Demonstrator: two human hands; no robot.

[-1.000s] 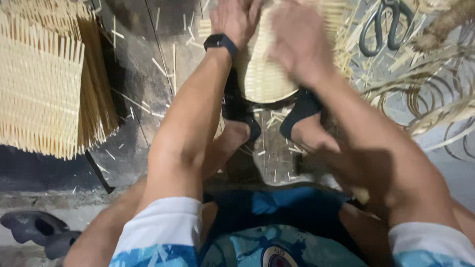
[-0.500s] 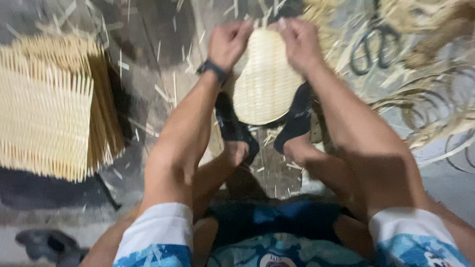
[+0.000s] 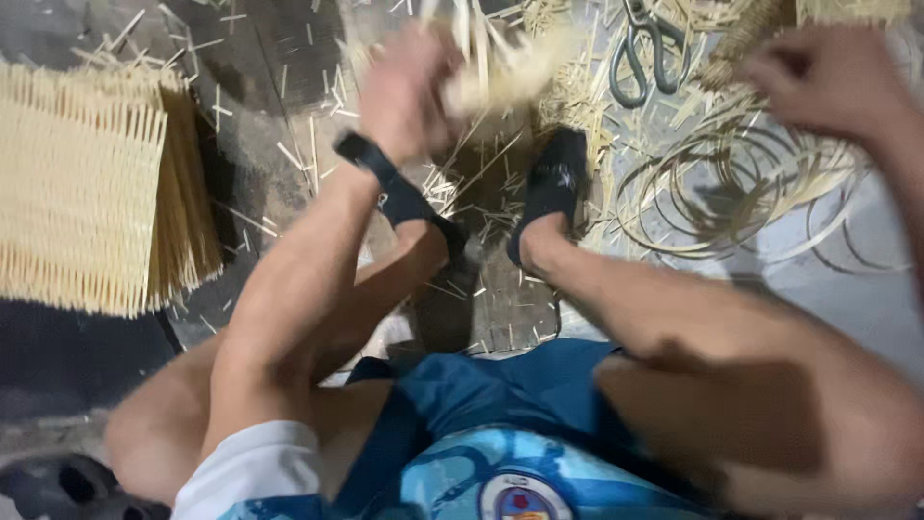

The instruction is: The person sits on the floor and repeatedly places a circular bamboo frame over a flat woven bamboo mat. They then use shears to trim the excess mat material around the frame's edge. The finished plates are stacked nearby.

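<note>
1. Pale bamboo is everywhere on this floor: a blurred bundle of thin splints (image 3: 505,67) sits at the fingers of the left hand (image 3: 409,91), which is raised above the ground in front of the person's knees.
2. That hand looks closed round the near end of the splints, though motion blur smears the fingers and I cannot say how tight the hold is.
3. The splints fan up and to the right from the grip, so their long axis runs away from the left hand toward the scissors (image 3: 637,53) lying on the floor beyond.
4. The right hand (image 3: 818,82) hangs well apart to the right, above the coiled bamboo rings (image 3: 741,193); it is blurred, seems to hold nothing, and whether its fingers are spread or curled I cannot tell.
5. So the left hand is plainly the nearer one to the bundle; the right is nearer the rings.
6. Two dark sandals (image 3: 553,188) are planted between the hands, amid scattered offcuts.
7. A stack of woven bamboo mats (image 3: 87,193) rests far to the left, touched by neither hand.
</note>
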